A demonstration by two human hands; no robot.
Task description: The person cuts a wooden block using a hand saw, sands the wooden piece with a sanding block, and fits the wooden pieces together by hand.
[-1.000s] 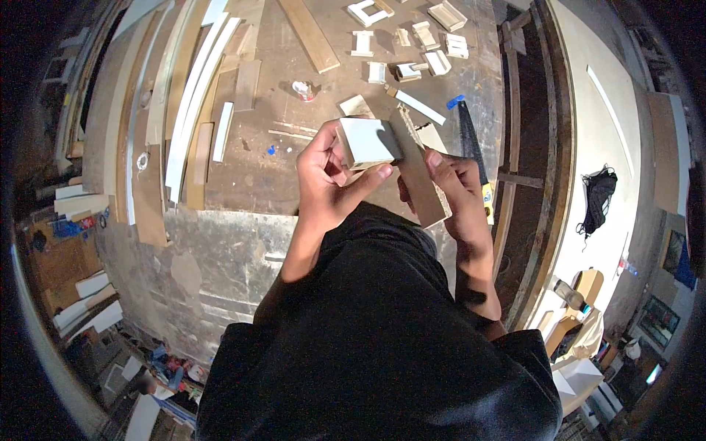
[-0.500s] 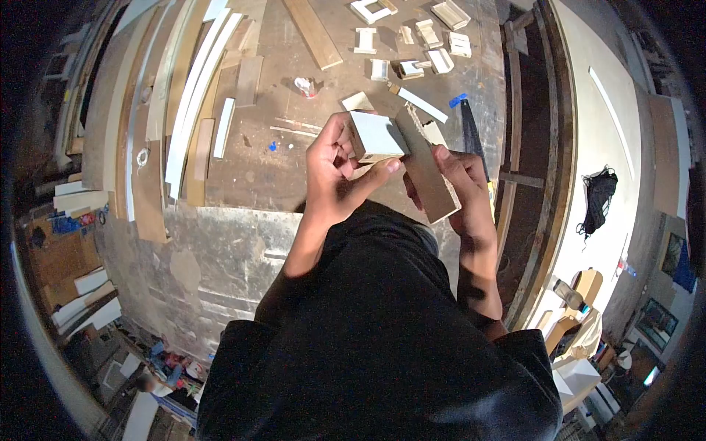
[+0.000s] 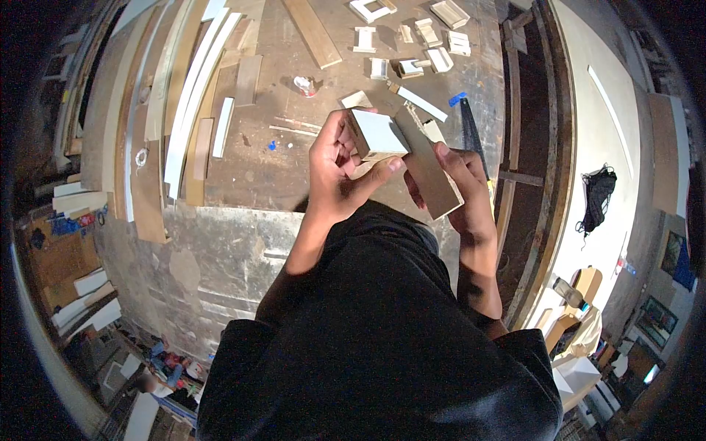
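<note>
Left hand [image 3: 334,169]: gripping, fingers curled, thumb [image 3: 373,179] extended inward | Right hand [image 3: 467,184]: gripping, fingers bent | Left forearm [image 3: 300,250], right forearm [image 3: 480,272]: bare, angled forward, converging slightly | Hands: near each other

The left grip [image 3: 332,176] holds a white-topped block [image 3: 379,136] just beside a brown board [image 3: 434,173] held in the right grip [image 3: 468,184]. On the bench [image 3: 254,180] lie small wooden pieces [image 3: 426,32], a blue-handled saw [image 3: 471,132] and, leftward, long strips [image 3: 194,110].
</note>
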